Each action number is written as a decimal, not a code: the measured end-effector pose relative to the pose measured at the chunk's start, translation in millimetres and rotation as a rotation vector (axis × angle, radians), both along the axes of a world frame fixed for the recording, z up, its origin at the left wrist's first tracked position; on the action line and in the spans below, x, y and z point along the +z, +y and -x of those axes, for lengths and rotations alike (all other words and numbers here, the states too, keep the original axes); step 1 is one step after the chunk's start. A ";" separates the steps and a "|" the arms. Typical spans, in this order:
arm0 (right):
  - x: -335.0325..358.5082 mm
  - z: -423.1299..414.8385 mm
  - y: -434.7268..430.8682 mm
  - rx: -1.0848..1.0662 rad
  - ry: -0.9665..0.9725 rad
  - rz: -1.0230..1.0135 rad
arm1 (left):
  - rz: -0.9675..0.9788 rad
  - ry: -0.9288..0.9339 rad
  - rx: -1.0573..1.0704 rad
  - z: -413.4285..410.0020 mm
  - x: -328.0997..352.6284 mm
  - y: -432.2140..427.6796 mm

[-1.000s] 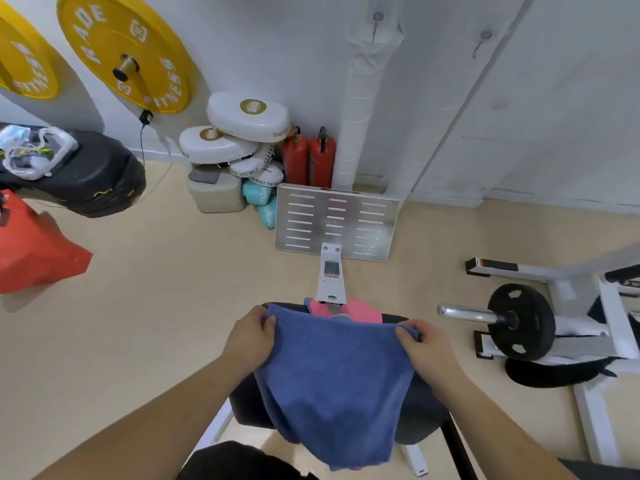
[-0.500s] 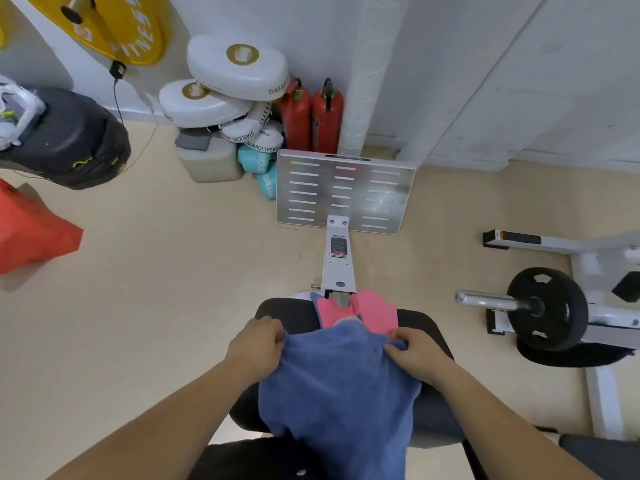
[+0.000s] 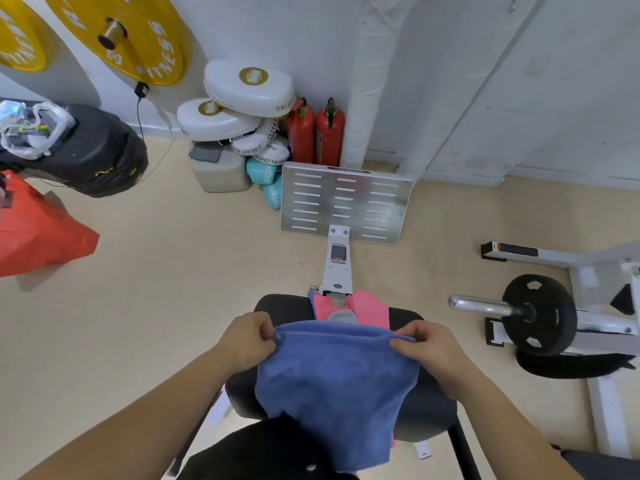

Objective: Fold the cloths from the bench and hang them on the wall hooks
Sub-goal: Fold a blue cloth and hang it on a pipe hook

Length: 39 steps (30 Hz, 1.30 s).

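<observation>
- The black padded worktop [image 3: 277,306] fills the lower centre of the frame.
- A blue cloth [image 3: 337,382] hangs over the worktop in the lower middle, its top edge stretched level between both hands.
- A pink cloth [image 3: 372,306] lies on the worktop's far end, just above the blue cloth.
- The left hand [image 3: 247,337] pinches the blue cloth's upper left corner.
- The right hand [image 3: 427,344] pinches the upper right corner.

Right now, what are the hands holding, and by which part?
The blue cloth, by its top edge: left hand at one corner, right hand at the other.
</observation>
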State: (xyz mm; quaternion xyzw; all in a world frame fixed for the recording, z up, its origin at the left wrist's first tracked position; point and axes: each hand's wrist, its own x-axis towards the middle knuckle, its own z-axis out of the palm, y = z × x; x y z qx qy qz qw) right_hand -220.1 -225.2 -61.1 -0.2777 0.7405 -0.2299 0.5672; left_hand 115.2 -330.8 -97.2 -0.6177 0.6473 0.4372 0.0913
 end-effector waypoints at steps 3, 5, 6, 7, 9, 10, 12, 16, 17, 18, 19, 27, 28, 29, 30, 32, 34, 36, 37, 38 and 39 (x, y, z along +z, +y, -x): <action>31.8 2.5 15.3 -0.016 -0.024 0.084 | 0.028 0.106 0.122 -0.5 37.8 10.2; 53.6 3.6 25.7 -0.026 -0.036 0.149 | 0.010 0.210 0.232 -1.4 70.3 22.3; 64.6 4.1 31.5 -0.017 -0.042 0.179 | 0.001 0.265 0.278 -2.8 85.8 29.3; 75.0 4.9 38.1 0.005 -0.040 0.203 | 0.003 0.311 0.313 -4.2 102.0 36.8; 92.3 7.2 54.3 0.065 -0.027 0.239 | 0.059 0.378 0.343 -8.0 133.9 53.3; 100.8 8.5 62.5 0.089 -0.029 0.260 | 0.095 0.405 0.345 -9.8 148.5 61.2; 119.8 12.0 77.6 0.124 -0.047 0.294 | 0.158 0.432 0.334 -13.2 176.0 75.4; 161.6 23.9 102.0 0.312 0.006 0.320 | 0.275 0.478 0.257 -20.2 221.3 98.4; 171.3 27.0 106.6 0.377 0.036 0.328 | 0.296 0.498 0.233 -20.6 231.4 103.7; 180.4 30.1 110.6 0.433 0.079 0.342 | 0.316 0.509 0.212 -20.9 239.6 108.7; 189.0 32.4 114.6 0.467 0.126 0.365 | 0.338 0.515 0.193 -20.6 245.8 113.5; 235.9 40.7 151.3 0.427 0.283 0.613 | 0.499 0.569 0.224 -1.5 268.3 141.5; 239.5 42.8 155.6 0.415 0.303 0.618 | 0.488 0.619 0.249 1.7 270.8 142.0; 243.0 45.7 159.6 0.388 0.307 0.612 | 0.476 0.668 0.271 5.5 273.6 142.4; 246.1 49.6 163.5 0.354 0.297 0.605 | 0.467 0.711 0.289 9.8 276.9 142.8; 251.4 57.3 171.5 0.278 0.269 0.590 | 0.458 0.774 0.302 20.6 283.5 143.8; 256.7 63.7 180.0 0.187 0.222 0.583 | 0.446 0.819 0.305 30.8 288.9 143.2; 260.8 69.3 187.0 0.120 0.186 0.573 | 0.415 0.865 0.305 38.6 294.1 139.9; 261.8 72.6 190.4 0.118 0.193 0.564 | 0.398 0.888 0.296 42.4 296.4 138.2; 262.3 75.3 193.9 0.128 0.211 0.557 | 0.387 0.903 0.285 46.2 298.5 136.7; 262.6 77.5 197.6 0.133 0.226 0.560 | 0.384 0.912 0.267 50.1 300.7 135.8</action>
